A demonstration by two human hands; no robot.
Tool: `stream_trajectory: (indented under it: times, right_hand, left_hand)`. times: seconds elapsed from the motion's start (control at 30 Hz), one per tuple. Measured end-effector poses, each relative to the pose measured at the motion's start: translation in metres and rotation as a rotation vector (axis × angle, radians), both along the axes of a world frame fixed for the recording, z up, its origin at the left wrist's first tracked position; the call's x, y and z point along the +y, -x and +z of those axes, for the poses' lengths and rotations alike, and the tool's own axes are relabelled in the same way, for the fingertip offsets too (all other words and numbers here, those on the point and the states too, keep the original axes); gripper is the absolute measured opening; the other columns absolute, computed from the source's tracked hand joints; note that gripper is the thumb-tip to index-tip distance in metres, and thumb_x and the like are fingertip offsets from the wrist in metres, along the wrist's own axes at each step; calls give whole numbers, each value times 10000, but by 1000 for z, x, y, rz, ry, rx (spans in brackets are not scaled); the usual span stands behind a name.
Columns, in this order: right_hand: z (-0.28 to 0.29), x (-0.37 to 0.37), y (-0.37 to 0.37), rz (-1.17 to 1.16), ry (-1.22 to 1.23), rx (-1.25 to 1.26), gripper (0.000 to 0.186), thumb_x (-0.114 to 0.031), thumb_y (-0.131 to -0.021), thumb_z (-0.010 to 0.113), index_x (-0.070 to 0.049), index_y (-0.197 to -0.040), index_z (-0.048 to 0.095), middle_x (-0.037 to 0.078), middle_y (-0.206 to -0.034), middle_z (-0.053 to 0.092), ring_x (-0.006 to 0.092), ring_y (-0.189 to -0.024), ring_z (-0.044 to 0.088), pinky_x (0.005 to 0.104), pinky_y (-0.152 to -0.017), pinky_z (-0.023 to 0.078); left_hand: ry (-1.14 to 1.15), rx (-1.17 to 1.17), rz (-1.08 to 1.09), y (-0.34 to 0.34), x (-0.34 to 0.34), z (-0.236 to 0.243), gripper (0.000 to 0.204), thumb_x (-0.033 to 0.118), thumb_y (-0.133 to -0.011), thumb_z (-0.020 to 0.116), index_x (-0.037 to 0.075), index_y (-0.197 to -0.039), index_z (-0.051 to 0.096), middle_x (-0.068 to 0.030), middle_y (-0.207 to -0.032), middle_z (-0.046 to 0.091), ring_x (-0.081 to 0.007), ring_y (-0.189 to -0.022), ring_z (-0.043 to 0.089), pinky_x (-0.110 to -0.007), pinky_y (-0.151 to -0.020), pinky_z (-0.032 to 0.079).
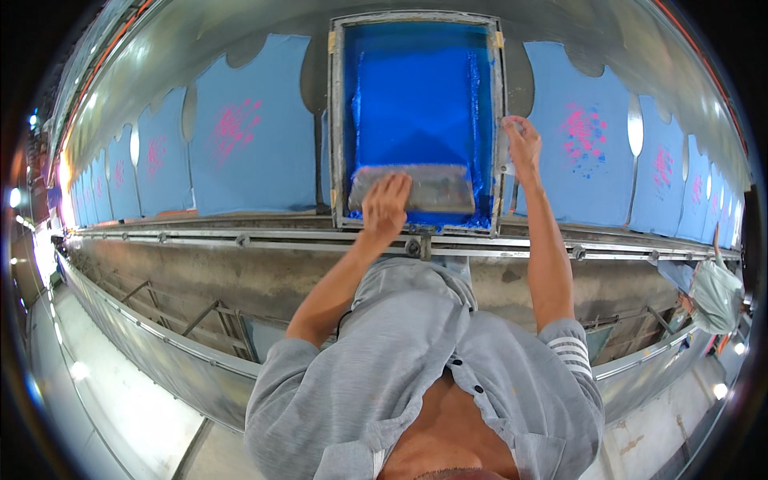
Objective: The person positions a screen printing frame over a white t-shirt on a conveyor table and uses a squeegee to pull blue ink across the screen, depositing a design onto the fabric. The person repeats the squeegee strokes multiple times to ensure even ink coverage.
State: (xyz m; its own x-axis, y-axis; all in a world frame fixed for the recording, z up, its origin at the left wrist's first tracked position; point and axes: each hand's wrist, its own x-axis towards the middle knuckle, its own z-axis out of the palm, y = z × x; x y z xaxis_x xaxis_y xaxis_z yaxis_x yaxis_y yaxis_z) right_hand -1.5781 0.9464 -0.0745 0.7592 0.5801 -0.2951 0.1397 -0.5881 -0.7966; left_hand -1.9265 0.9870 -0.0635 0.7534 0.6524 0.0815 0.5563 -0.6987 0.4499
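A screen-printing frame (pixel 336 104) with a worn pale rim lies before me, its mesh (pixel 412 96) covered in bright blue ink. Across the near end of the mesh rests a wide squeegee (pixel 444 190), smeared with ink. My left hand (pixel 386 204) is closed over the squeegee's left half, fingers on its top. At the frame's right side, my right hand (pixel 524 150) has its fingers curled at the outer edge. A small whitish piece shows beneath that hand, partly hidden. What lies under the screen is hidden.
Light blue fabric pieces with pink prints lie along the long table, one (pixel 256 136) left of the frame. Right of it, another piece (pixel 580 144) carries pink and blue marks. A metal rail (pixel 304 240) runs along the near edge. Another person (pixel 716 296) stands far right.
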Motion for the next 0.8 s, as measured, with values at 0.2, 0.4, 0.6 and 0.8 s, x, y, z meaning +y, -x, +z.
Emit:
stream_trajectory:
  times: [0.2, 0.4, 0.6, 0.8]
  right_hand:
    - [16, 15, 36, -86, -191, -31, 345, -336, -957, 729, -36, -1126, 754, 7, -794, 621, 94, -688, 504, 321, -610, 410]
    - [-20, 75, 141, -49, -339, -73, 231, -234, -939, 707, -47, -1053, 781, 79, -934, 750, 168, -896, 658, 333, -822, 516]
    - [-25, 183, 329, -43, -242, -135, 275, -262, -977, 638, -30, -1063, 758, 174, -926, 756, 291, -874, 729, 397, -808, 545]
    - [-31, 216, 397, -77, -215, -28, 299, -264, -987, 666, 11, -1078, 737, 85, -783, 690, 130, -739, 609, 328, -700, 493]
  left_hand:
    - [52, -59, -34, 52, -13, 21, 614, 41, -702, 672, 42, -1316, 653, -125, -1364, 653, -329, -1302, 592, -449, -1073, 489]
    - [-29, -136, 37, 161, 59, -13, 537, -19, -711, 645, 73, -1233, 728, -129, -1266, 725, -345, -1188, 671, -460, -1041, 514]
    - [52, 74, 81, 317, 166, 20, 493, -54, -707, 635, 79, -1168, 749, -103, -1240, 737, -338, -1180, 669, -463, -1007, 514]
    - [49, 115, 66, 378, 209, 16, 467, -62, -724, 613, 78, -1146, 755, -103, -1202, 749, -343, -1134, 686, -462, -981, 520]
